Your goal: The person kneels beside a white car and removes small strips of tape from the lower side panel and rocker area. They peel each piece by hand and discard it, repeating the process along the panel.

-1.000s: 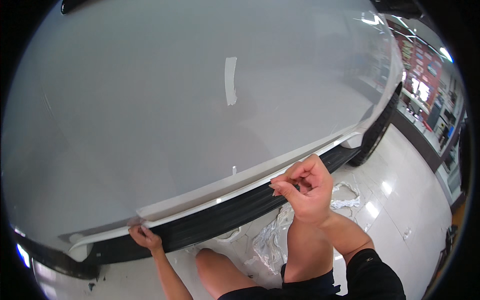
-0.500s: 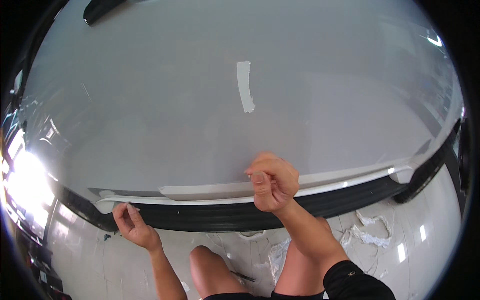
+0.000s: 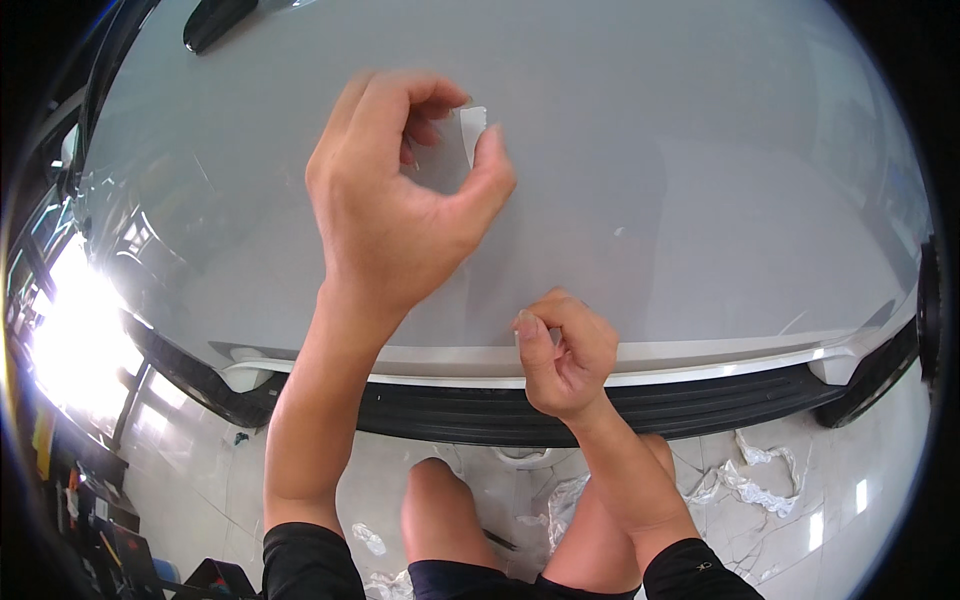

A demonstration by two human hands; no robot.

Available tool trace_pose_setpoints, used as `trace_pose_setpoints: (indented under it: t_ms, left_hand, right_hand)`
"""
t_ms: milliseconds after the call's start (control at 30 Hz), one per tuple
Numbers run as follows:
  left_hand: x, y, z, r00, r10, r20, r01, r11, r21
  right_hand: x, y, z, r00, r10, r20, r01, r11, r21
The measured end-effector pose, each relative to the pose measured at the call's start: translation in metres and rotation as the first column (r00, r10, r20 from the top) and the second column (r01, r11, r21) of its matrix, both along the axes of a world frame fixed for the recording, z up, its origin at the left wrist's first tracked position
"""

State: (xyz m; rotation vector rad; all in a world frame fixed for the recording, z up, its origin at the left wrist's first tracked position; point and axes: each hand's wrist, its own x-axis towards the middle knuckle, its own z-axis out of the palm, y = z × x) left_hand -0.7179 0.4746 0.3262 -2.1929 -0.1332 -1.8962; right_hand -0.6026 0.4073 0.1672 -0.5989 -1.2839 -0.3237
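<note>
A short white strip of tape (image 3: 473,133) is stuck on the grey car door panel (image 3: 580,150). My left hand (image 3: 395,185) is raised over the panel, with its thumb and fingers apart on either side of the strip. The thumb covers the strip's lower part; whether the fingertips touch the tape I cannot tell. Lower down, near the panel's bottom edge, my right hand (image 3: 572,355) is closed in a pinch with its palm turned up. A tiny pale bit shows at its fingertips, too small to name.
Below the door runs a white sill strip (image 3: 450,380) above a black ribbed running board (image 3: 450,413). Crumpled white film or paper (image 3: 755,485) lies on the tiled floor at the right. A black door handle (image 3: 215,22) juts out at the upper left. Tools and boxes (image 3: 120,545) stand lower left.
My left hand has risen from beside the running board up to the tape strip, its fingers spreading apart. My right hand stays pinched near the panel's lower edge. The view has shifted slightly.
</note>
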Motion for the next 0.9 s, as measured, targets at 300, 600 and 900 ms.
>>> trace_pose_setpoints:
  t_ms: [300,600,900]
  left_hand:
    - [0.011,0.006,0.005,0.995,0.096,0.039,-0.098,0.994,0.039]
    - [0.005,0.006,0.007,0.999,0.038,0.031,-0.033,0.989,-0.143]
    - [0.010,0.006,0.009,0.994,0.097,0.043,-0.093,0.992,-0.088]
  right_hand:
    - [0.005,-0.004,0.002,0.999,0.011,-0.041,-0.013,0.999,-0.052]
    - [0.001,0.000,0.009,0.999,0.010,-0.045,-0.009,0.999,0.034]
    - [-0.001,-0.006,0.010,0.998,0.018,-0.055,-0.017,1.000,0.025]
